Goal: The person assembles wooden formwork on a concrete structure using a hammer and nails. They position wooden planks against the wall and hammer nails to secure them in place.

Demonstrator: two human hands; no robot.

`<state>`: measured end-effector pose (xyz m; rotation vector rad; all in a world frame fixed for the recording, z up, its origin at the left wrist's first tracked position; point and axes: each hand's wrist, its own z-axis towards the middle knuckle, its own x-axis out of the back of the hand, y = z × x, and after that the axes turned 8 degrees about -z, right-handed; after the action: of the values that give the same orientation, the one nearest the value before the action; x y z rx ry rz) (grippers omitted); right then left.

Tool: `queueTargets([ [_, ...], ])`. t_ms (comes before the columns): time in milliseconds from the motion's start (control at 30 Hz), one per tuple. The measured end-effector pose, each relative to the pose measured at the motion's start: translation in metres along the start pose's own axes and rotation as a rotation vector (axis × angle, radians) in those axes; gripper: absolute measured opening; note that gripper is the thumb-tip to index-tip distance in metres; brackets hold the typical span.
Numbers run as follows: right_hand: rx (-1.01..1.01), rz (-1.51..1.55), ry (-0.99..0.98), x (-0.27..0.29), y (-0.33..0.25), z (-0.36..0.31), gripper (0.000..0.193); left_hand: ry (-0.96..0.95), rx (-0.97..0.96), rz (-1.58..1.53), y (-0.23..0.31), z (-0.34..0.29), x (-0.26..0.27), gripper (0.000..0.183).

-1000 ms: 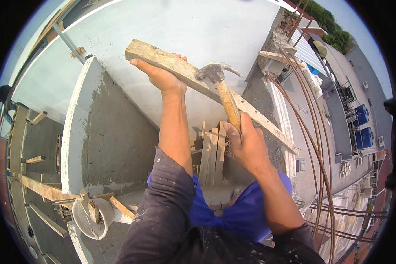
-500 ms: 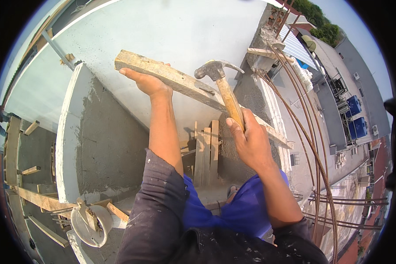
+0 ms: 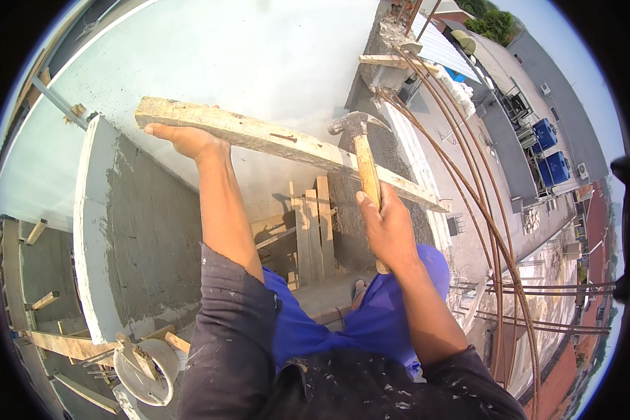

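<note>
A long, rough wooden plank (image 3: 245,131) lies slantwise across the view, its left end higher. My left hand (image 3: 197,142) is closed round it near that end, palm under the lower edge and thumb along the near side. A nail (image 3: 283,137) shows on the plank's face, left of the hammer. In my right hand (image 3: 390,227), fingers wrapped round the wooden handle, is a claw hammer (image 3: 366,161). Its metal head is up, just above the plank's upper edge, and its handle crosses in front of the plank. Whether hammer and plank touch, I cannot tell.
Several boards (image 3: 311,227) stand below the plank. A white bucket (image 3: 166,395) with a piece of wood in it sits at lower left, near a partly plastered low wall (image 3: 84,231). Long rusty rebar (image 3: 497,231) bends down the right side, beyond a white-edged wall.
The plank has moved left in the view with my left hand. The hammer now stands farther right along the plank, away from the nail. The background has shifted slightly left.
</note>
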<state>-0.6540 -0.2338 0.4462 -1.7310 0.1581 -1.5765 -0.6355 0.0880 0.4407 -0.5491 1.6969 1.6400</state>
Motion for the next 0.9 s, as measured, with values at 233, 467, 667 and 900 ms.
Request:
queueTargets([
  [233,-0.088,-0.078,-0.064,0.001,0.0,-0.006,0.038,0.03,-0.05,0.042,0.0,-0.002,0.001,0.093],
  [467,0.096,0.213,0.171,0.069,0.032,0.003,0.038,0.133,0.033,0.122,-0.001,-0.003,-0.002,0.092],
  [667,0.387,0.893,0.593,0.09,0.051,0.033,0.034,0.04,-0.004,0.106,-0.008,0.005,0.002,0.082],
  [900,0.107,-0.061,-0.089,0.004,0.118,0.018,0.029,0.064,-0.039,0.2,-0.018,0.012,0.014,0.082],
])
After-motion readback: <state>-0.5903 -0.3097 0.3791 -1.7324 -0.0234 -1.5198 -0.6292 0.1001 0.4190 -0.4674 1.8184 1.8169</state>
